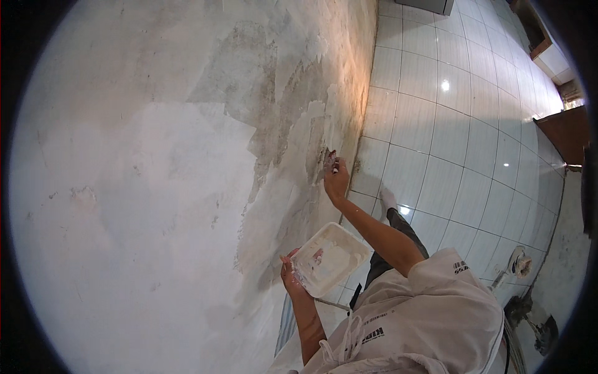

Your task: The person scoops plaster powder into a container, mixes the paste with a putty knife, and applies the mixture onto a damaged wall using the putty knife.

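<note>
My left hand point(290, 274), smeared with white, grips the side of a pale plastic tub point(358, 250). Off-white filler paste coats the inside of this tub, with a pinkish patch in it. Ahead of it, my right hand point(337, 179) is closed round a small putty knife point(329, 160) streaked with white, its blade end at the wall point(180, 162). The fingers hide most of the tool. Around the blade, damp grey strokes of filler show on the wall, beside a darker bare patch point(246, 68) and a broad whiter area.
White floor tiles point(417, 124) run along the foot of the wall, with my foot point(388, 198) on them. A grey box-like object point(430, 5) stands at the far end. To the right are a brown wooden piece point(565, 134) and a roll-like object point(522, 265).
</note>
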